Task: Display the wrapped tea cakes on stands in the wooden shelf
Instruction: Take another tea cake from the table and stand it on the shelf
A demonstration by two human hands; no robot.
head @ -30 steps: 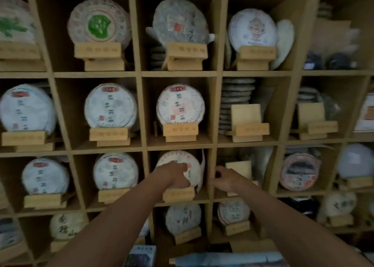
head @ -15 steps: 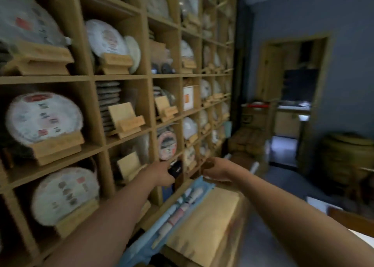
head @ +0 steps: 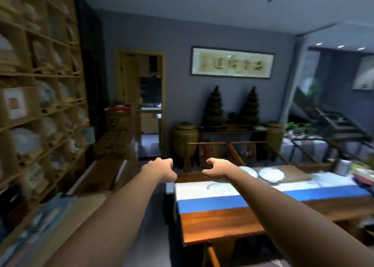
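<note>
Tea shop interior: a person faces away from the wooden shelf (head: 40, 88), which runs along the left edge of view, its compartments blurred but w/ pale wrapped tea cakes (head: 24, 143) on stands dimly visible inside. Both arms reach fwd toward the long wooden surface (head: 218, 224) w/ its blue-and-white runner (head: 212, 203). Left hand (head: 163, 169) is loosely curled, nothing in its grip; right hand (head: 215, 168) likewise, thumb and fingers hooked apart, holding nothing. 2 round pale discs (head: 271, 174), probably more wrapped cakes, lie flat on the surface beyond the right hand, near but not touching it. Step in hand looks like fetching the next cake. To do it well: open the fingers wide, take 1 disc by its rim w/ both hands so the paper wrap isn't torn or creased, keep it level, then turn back to a compartment whose stand is bare. Motion blur hides which stands are free.
</note>
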